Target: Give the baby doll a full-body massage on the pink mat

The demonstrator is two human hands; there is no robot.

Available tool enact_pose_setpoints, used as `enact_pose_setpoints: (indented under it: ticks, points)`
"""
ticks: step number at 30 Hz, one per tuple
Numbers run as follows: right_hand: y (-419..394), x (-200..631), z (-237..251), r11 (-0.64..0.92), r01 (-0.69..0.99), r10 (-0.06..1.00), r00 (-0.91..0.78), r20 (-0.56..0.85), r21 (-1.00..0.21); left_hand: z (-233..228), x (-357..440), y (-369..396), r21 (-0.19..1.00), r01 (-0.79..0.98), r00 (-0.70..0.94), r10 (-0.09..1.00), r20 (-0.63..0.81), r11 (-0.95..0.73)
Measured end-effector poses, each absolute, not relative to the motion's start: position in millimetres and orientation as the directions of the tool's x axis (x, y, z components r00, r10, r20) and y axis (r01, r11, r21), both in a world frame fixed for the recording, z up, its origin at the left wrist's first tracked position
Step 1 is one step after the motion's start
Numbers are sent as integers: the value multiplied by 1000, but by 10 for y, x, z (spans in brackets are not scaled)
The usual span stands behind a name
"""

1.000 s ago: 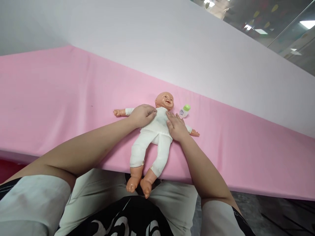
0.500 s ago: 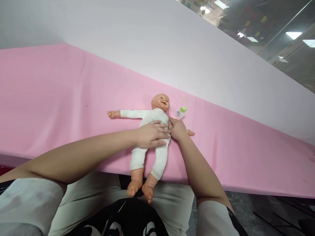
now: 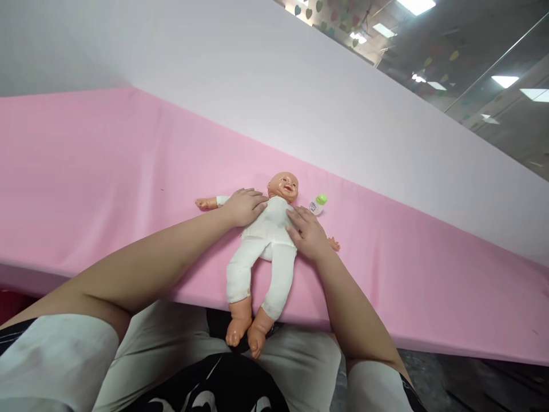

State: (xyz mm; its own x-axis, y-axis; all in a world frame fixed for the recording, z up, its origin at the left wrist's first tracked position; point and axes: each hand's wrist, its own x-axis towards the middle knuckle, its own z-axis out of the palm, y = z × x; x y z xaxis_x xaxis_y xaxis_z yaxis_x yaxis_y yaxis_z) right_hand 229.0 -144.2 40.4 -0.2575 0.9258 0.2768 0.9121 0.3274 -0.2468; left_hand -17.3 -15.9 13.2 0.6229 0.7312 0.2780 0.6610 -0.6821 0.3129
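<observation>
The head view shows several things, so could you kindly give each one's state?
Baby doll: on its back, arms spread
Green-capped bottle: cap on
Pink cover: spread out, creased
Ceiling lights: lit
Left hand: open, on doll
Right hand: open, fingers slightly bent

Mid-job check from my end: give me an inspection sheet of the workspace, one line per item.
Surface: pink covering, lightly creased; small dark mark towards the left.
Job's things: doll on its back, white cloth body, head towards the wall, feet past the near edge.
Clutter: small green-capped bottle beside the doll's head; red thing partly in view at lower left.
Left grip: on the doll's right shoulder; squeeze cannot be told.
Right grip: on the doll's chest and left side, near the bottle; squeeze cannot be told.
Cables: nothing seen for certain; dark lines at lower right are unclear.
Surroundings: pale wall behind; ceiling lights at upper right.
</observation>
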Motion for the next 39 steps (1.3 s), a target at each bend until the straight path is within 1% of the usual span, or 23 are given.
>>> enact_pose_setpoints:
  ticks: [2, 4, 6, 7, 9, 12, 15, 17, 19, 21, 22, 25, 27, 29, 31, 34, 36, 39]
  points:
    - [-1573, 2116, 487, 518, 813, 848, -448, 283, -267, 126, -183, -105, 317, 690, 593, 760, 267, -650]
    - [-1706, 1913, 571, 655, 692, 755, -613, 233, -304, 122, -181, -86, 328, 681, 606, 756, 249, -654]
    - [-1800, 1736, 624, 731, 596, 668, -724, 170, -332, 118, -173, -87, 334, 673, 617, 750, 238, -660]
    - [-1824, 1671, 634, 748, 576, 643, -753, 141, -330, 115, -169, -90, 337, 675, 614, 753, 235, -656]
    - [-1823, 1604, 627, 744, 592, 642, -762, 85, -308, 112, -164, -93, 348, 682, 604, 764, 227, -643]
    - [-1726, 1645, 576, 672, 697, 724, -689, 23, -252, 119, -164, -96, 357, 688, 604, 771, 201, -632]
    - [-1579, 1790, 514, 574, 792, 809, -588, -9, -206, 137, -161, -108, 359, 689, 603, 773, 198, -630]
    - [-1482, 1918, 469, 504, 839, 856, -516, -6, -206, 134, -149, -118, 350, 693, 597, 774, 211, -630]
    - [-1404, 2056, 417, 435, 871, 895, -446, 5, -230, 108, -129, -128, 327, 700, 588, 772, 240, -635]
    - [-1357, 2193, 355, 352, 906, 935, -352, 41, -236, 60, -117, -142, 293, 700, 586, 758, 287, -652]
    - [-1347, 2259, 322, 293, 930, 956, -288, 57, -220, 33, -120, -153, 273, 700, 584, 749, 313, -660]
    - [-1364, 2460, 220, 62, 992, 997, -57, 46, -110, -38, -197, -193, 196, 713, 584, 724, 367, -673]
    - [-1397, 2604, 167, -60, 998, 998, 61, 15, -32, -63, -307, -208, 124, 727, 601, 713, 361, -676]
    - [-1431, 2756, 141, -117, 993, 993, 117, 15, -3, -68, -444, -196, 52, 734, 630, 707, 321, -677]
    - [-1460, 2914, 148, -150, 988, 988, 151, 13, -33, -60, -582, -154, 8, 751, 632, 722, 281, -661]
    - [-1503, 3163, 203, -200, 970, 980, 198, -28, -136, -36, -750, -59, -1, 798, 583, 770, 260, -603]
    - [-1538, 3334, 248, -241, 947, 971, 236, -50, -212, -12, -833, 10, 21, 830, 538, 809, 236, -558]
    - [-1598, 3550, 296, -295, 892, 956, 278, -99, -343, 29, -937, 114, 94, 866, 471, 864, 176, -491]
